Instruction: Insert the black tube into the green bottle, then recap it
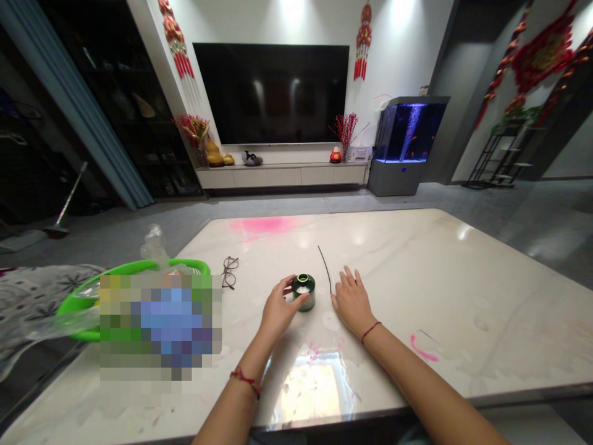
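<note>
A small dark green glass bottle (304, 300) with a short open neck stands upright on the pale marble-look table (463, 296). My left hand (280, 304) is closed around it, thumb across the front and fingers on the left and behind. To the right, my right hand (353, 301) rests on the tabletop with its fingers stretched out, holding nothing that I can see. A thin black stick (326, 267) lies between the bottle and this hand, its near end close to my right thumb. Whether the thumb touches it, I cannot tell.
A pair of glasses (229, 272) lies left of the bottle. Farther left, a green basket (134, 267) with plastic bags sits at the table edge, partly covered by a pixelated patch. Pink stains (421, 351) mark the tabletop. A fish tank (407, 133) stands beyond.
</note>
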`<state>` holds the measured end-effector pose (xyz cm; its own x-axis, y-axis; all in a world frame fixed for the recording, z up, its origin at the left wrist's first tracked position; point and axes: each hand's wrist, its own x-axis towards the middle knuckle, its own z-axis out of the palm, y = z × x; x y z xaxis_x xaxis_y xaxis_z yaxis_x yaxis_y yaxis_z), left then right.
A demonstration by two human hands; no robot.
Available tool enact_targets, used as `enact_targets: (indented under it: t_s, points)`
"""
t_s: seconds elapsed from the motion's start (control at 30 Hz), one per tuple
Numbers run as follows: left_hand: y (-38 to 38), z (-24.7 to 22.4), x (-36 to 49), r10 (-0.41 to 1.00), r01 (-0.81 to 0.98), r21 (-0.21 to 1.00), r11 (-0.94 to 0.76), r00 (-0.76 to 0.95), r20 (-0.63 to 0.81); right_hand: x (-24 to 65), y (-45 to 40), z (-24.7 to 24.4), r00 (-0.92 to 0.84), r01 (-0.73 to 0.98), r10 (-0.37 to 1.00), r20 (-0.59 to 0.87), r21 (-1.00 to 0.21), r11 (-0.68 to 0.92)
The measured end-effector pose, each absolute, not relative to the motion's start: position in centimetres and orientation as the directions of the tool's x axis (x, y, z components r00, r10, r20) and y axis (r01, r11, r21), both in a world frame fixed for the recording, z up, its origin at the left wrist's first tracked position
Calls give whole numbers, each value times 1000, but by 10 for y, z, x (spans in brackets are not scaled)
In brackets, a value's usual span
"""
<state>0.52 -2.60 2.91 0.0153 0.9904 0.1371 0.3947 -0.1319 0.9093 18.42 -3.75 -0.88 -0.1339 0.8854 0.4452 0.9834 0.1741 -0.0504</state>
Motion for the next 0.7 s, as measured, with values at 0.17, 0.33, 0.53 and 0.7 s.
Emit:
enact_targets:
  t_s: [0.17, 0.33, 0.53, 0.7]
  points:
    - [-25, 28, 5, 992, 410, 904, -123, 22, 125, 180, -37, -5, -64, 992, 902, 427, -67, 102]
    - [-26, 30, 6, 990, 406, 904, -132, 14, 138, 180, -35, -2, 17, 992, 897, 442, -118, 39]
    - [-26, 28, 5, 989, 426, 893, -144, 23, 149, 185, -32, 7, 64, 990, 864, 500, -139, 7]
    - [-24, 25, 5, 989, 434, 890, -140, 24, 144, 186, -30, 22, 107, 986, 844, 526, -167, -20]
